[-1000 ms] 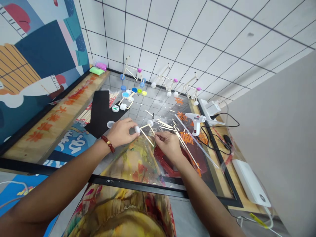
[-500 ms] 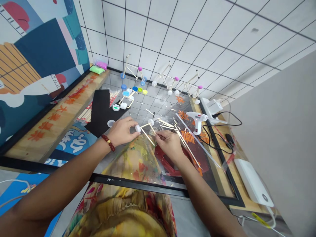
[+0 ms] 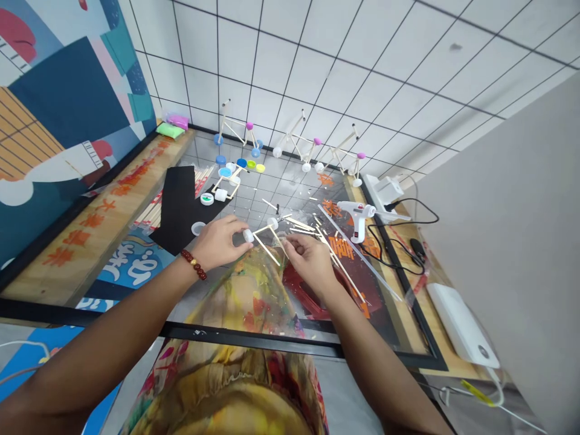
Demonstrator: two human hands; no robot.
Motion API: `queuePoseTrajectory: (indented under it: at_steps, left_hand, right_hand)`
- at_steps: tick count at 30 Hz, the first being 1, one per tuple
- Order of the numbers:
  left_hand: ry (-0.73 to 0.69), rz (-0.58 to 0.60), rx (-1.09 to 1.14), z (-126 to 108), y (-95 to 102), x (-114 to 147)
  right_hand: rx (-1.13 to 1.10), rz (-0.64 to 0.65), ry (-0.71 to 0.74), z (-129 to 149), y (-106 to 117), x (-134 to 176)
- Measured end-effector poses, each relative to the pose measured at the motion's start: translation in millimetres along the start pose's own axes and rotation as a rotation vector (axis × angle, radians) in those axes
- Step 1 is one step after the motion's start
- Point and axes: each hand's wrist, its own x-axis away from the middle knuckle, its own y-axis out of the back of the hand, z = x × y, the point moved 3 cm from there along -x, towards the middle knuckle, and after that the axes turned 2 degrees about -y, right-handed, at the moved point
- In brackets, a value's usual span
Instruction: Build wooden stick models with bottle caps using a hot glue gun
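Presumably for steadiness, the left hand (image 3: 216, 241) finger-and-thumb pinched a round white plastic cap (image 3: 248, 235), and the right hand (image 3: 312, 261), fingers likewise closed, gripped the adjoining angular pale-wood stick frame (image 3: 266, 249) above the glass tabletop (image 3: 254, 208).

The bare left hand (image 3: 216, 243) points toward the nearby bare right hand (image 3: 310, 258), each curled into a pinch; the uncovered left forearm (image 3: 129, 314) and uncovered right forearm (image 3: 367, 338) slant outward behind them.

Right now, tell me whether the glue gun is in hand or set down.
Set down: the glue gun rests on the tabletop, apart from the right hand and the left hand.
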Motion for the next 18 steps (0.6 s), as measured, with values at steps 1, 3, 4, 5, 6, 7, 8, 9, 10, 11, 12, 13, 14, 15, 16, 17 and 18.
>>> queuePoseTrajectory:
  at_steps: [1, 3, 4, 5, 6, 7, 8, 9, 10, 11, 12, 13, 14, 15, 16, 17, 18]
  left_hand:
    - [-0.003, -0.003, -0.001, 0, -0.3, 0]
    - [-0.009, -0.009, -0.003, 1, -0.7, 0]
    - [-0.012, -0.013, -0.004, 1, -0.8, 0]
    - [-0.013, -0.016, -0.006, 1, -0.9, 0]
    - [-0.010, -0.019, -0.007, 1, -1.0, 0]
    - [-0.006, -0.020, -0.007, 1, -1.0, 0]
    - [-0.002, -0.018, -0.006, 1, -1.0, 0]
    - [0.002, -0.016, -0.005, 1, -1.0, 0]
    - [0.004, -0.013, -0.003, 1, -0.9, -1]
    - [0.004, -0.010, -0.002, 1, -0.8, -1]
    - [0.002, -0.007, -0.004, 1, -0.7, -1]
    - [0.000, -0.004, -0.005, 1, -0.6, -1]
    - [-0.004, -0.003, -0.007, 1, -0.5, -1]
    - [-0.009, -0.003, -0.008, 1, -0.3, -1]
    - [-0.016, -0.003, -0.010, 1, -0.1, -1]
    - [-0.023, -0.003, -0.011, 0, 0.1, -1]
    - [-0.030, -0.003, -0.012, 0, 0.3, -1]
  right_hand:
    - [-0.011, -0.012, -0.013, -1, 3, 1]
    - [-0.017, -0.024, -0.025, -1, 8, 6]
    - [-0.009, -0.023, -0.027, -1, 9, 10]
    - [0.007, -0.013, -0.026, -1, 11, 13]
    - [0.029, 0.006, -0.023, 0, 12, 17]
    - [0.055, 0.030, -0.021, 2, 12, 20]
    - [0.080, 0.056, -0.023, 3, 12, 23]
    - [0.101, 0.082, -0.027, 5, 11, 26]
    - [0.115, 0.105, -0.032, 7, 11, 28]
    - [0.120, 0.120, -0.036, 9, 10, 29]
    - [0.118, 0.129, -0.038, 11, 9, 30]
    - [0.112, 0.132, -0.038, 12, 9, 30]
    - [0.103, 0.133, -0.036, 13, 8, 30]
    - [0.093, 0.132, -0.035, 13, 8, 29]
    - [0.085, 0.131, -0.037, 13, 7, 29]
    - [0.076, 0.130, -0.041, 12, 6, 28]
    - [0.068, 0.132, -0.044, 11, 6, 28]
